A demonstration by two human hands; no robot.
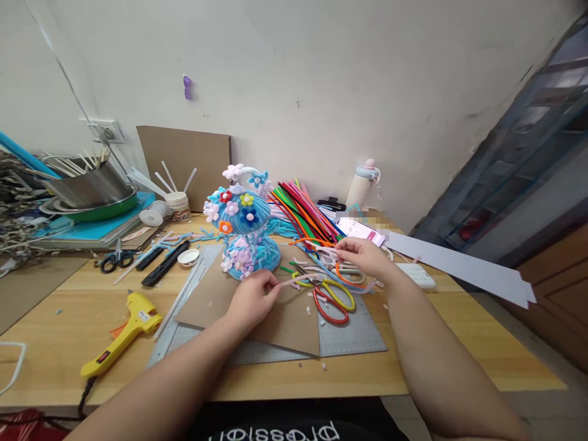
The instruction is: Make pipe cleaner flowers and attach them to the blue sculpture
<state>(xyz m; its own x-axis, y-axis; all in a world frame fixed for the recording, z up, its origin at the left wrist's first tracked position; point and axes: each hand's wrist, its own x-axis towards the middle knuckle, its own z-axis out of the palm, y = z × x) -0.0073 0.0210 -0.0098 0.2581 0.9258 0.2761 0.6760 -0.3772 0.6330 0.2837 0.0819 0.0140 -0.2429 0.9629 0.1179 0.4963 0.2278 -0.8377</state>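
Observation:
My left hand [252, 298] rests on a sheet of brown cardboard [285, 321] and pinches one end of a pale pink pipe cleaner [296, 280]. My right hand [361, 256] pinches the same stem at its far end, over a loose heap of cut pipe cleaners [333, 288] and scissors with red and yellow handles [333, 300]. Just behind my left hand stands a blue pipe-cleaner figure [245, 229] covered with small coloured flowers.
A bundle of coloured pipe cleaners [303, 214] lies behind the figure. A yellow glue gun [124, 334], black scissors [117, 258], a utility knife [165, 263], a grey cutting mat [353, 331], a phone [361, 231] and a white bottle [362, 184] share the wooden table.

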